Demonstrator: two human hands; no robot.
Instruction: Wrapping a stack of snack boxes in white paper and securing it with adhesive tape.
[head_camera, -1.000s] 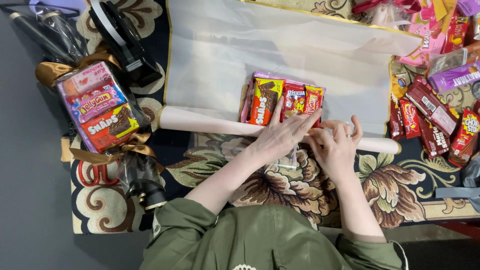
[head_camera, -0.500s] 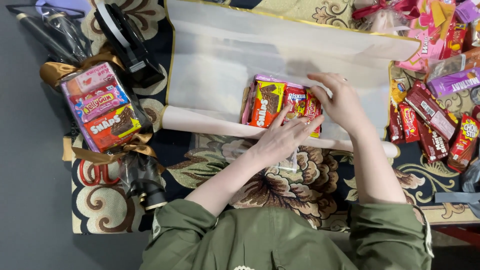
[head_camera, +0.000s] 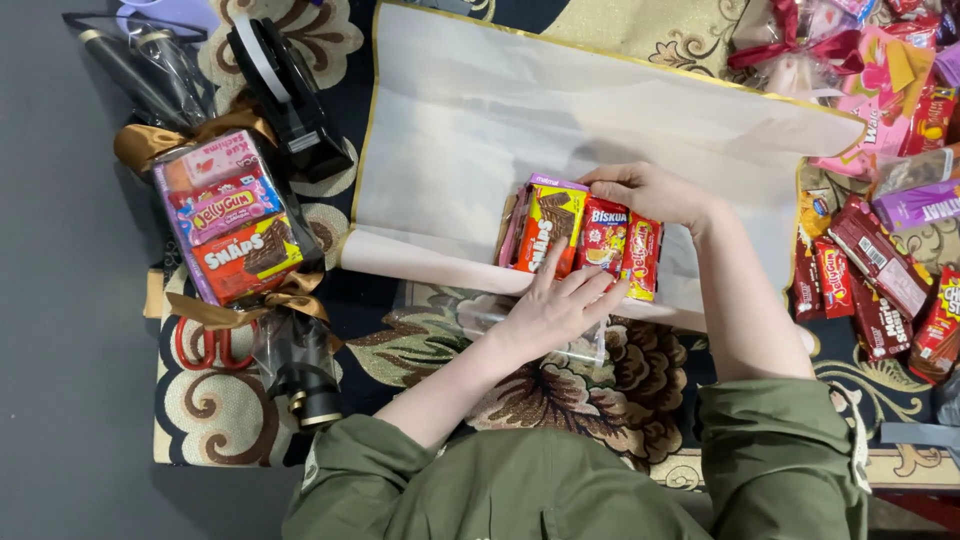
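The left hand (head_camera: 555, 310) lies flat with its fingers spread, the tips pressing on the lower edge of a row of snack packs (head_camera: 585, 235). The right hand (head_camera: 645, 190) curls over the top edge of the same row, fingers together and pinching the upper corners of the packs. Between the two sets of fingertips the packs stand side by side, overlapping, on a sheet of cream wrapping paper (head_camera: 470, 130) whose near edge is rolled just under the left fingertips. The grouping looks settled but the paper is not yet folded round it. Left of the fingers sits a finished bundle (head_camera: 230, 215) tied with gold ribbon; right of them lie loose sweets (head_camera: 880, 260)
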